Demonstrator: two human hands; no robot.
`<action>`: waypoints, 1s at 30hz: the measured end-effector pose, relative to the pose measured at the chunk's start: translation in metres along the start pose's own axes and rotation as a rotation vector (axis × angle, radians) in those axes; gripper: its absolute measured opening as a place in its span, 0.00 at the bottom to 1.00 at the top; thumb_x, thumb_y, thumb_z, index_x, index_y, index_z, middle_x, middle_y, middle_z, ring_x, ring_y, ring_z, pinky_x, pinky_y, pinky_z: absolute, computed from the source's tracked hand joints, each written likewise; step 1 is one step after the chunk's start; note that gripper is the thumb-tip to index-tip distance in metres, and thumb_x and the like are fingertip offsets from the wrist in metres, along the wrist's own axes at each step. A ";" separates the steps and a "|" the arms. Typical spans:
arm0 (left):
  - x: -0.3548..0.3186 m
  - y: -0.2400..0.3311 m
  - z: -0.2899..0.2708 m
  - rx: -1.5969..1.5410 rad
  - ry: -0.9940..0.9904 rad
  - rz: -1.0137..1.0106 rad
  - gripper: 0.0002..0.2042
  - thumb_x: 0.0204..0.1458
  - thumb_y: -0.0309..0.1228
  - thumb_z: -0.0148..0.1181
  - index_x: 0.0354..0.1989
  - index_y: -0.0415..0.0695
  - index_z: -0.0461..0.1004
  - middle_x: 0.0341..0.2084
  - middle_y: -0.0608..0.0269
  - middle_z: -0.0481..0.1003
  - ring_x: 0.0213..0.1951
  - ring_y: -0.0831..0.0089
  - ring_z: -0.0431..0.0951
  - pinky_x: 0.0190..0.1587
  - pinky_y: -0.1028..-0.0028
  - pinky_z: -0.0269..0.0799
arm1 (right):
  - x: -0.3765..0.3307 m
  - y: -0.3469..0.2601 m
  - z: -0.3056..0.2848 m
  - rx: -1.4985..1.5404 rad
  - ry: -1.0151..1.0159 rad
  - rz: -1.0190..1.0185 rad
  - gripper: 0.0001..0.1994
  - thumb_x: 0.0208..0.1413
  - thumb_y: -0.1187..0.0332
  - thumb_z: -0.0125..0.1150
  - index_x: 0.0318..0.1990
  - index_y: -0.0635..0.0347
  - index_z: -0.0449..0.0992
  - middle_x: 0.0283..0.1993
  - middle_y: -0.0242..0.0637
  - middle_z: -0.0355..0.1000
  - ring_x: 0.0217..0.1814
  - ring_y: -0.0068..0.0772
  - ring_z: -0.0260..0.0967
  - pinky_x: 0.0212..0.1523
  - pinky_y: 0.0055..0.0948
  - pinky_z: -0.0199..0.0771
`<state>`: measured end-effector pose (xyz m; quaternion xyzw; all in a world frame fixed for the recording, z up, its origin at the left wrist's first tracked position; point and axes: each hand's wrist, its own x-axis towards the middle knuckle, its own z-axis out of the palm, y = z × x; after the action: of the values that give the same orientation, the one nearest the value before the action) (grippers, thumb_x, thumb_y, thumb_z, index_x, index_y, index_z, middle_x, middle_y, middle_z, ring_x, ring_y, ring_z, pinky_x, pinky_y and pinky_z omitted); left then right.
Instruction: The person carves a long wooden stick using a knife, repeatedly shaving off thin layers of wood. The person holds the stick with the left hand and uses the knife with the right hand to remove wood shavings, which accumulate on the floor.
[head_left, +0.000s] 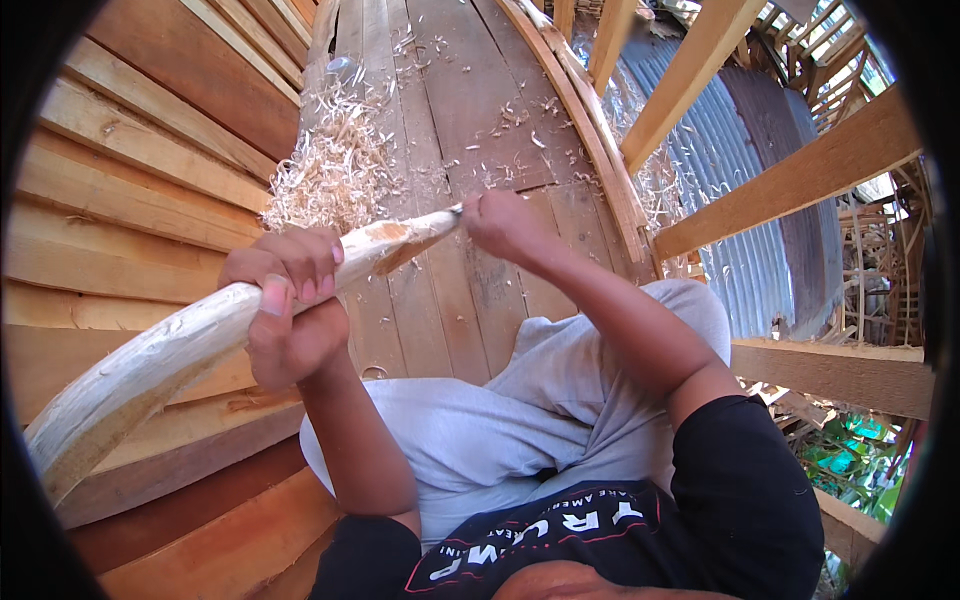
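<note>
A long, curved, peeled wooden pole (190, 335) slants from the lower left up to the middle of the view. My left hand (290, 300) is wrapped around it, thumb on the near side. The pole narrows toward its far end, where a brown patch (388, 232) shows on the pale wood. Right at that tip, my right hand (495, 222) is closed in a fist around a small tool with a dark blade (457, 209). The blade touches the wood; my fingers hide the rest of the tool.
Curled wood shavings (335, 165) are heaped on the plank floor (455, 90), more scattered beyond. Stacked boards (130, 210) line the left side. On the right stand wooden posts and rails (790, 175), with corrugated metal sheets (720, 150) behind. My crossed legs (480, 430) are below my hands.
</note>
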<state>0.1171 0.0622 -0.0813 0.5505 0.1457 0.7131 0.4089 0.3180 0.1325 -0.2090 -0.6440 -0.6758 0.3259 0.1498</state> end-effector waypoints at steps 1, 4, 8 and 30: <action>0.002 0.001 -0.005 -0.017 0.003 0.001 0.05 0.45 0.29 0.49 0.25 0.44 0.61 0.16 0.63 0.61 0.20 0.73 0.60 0.32 0.67 0.62 | 0.002 0.013 -0.012 -0.078 -0.026 -0.081 0.26 0.59 0.57 0.36 0.32 0.72 0.77 0.37 0.63 0.72 0.43 0.64 0.71 0.48 0.50 0.69; 0.004 0.000 -0.005 -0.015 -0.020 0.004 0.05 0.46 0.30 0.49 0.25 0.44 0.61 0.17 0.63 0.60 0.20 0.73 0.60 0.32 0.67 0.61 | 0.014 0.052 -0.003 -0.044 -0.034 0.021 0.26 0.59 0.57 0.35 0.32 0.72 0.77 0.37 0.62 0.73 0.42 0.64 0.71 0.48 0.50 0.69; 0.005 0.000 -0.002 -0.034 0.051 -0.011 0.05 0.46 0.30 0.49 0.24 0.44 0.60 0.17 0.64 0.60 0.21 0.73 0.59 0.33 0.66 0.61 | 0.014 0.043 0.000 -0.159 -0.043 -0.057 0.24 0.58 0.59 0.36 0.35 0.71 0.76 0.39 0.60 0.73 0.43 0.61 0.72 0.47 0.49 0.70; 0.003 0.000 -0.011 -0.041 0.056 0.011 0.05 0.45 0.30 0.49 0.24 0.44 0.60 0.16 0.63 0.60 0.20 0.72 0.60 0.31 0.66 0.62 | 0.019 0.050 0.004 -0.089 0.016 -0.021 0.25 0.60 0.59 0.36 0.32 0.74 0.76 0.36 0.62 0.73 0.40 0.63 0.72 0.48 0.53 0.69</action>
<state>0.1073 0.0674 -0.0828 0.5228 0.1395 0.7332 0.4119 0.3517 0.1483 -0.2475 -0.6456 -0.6949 0.2889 0.1299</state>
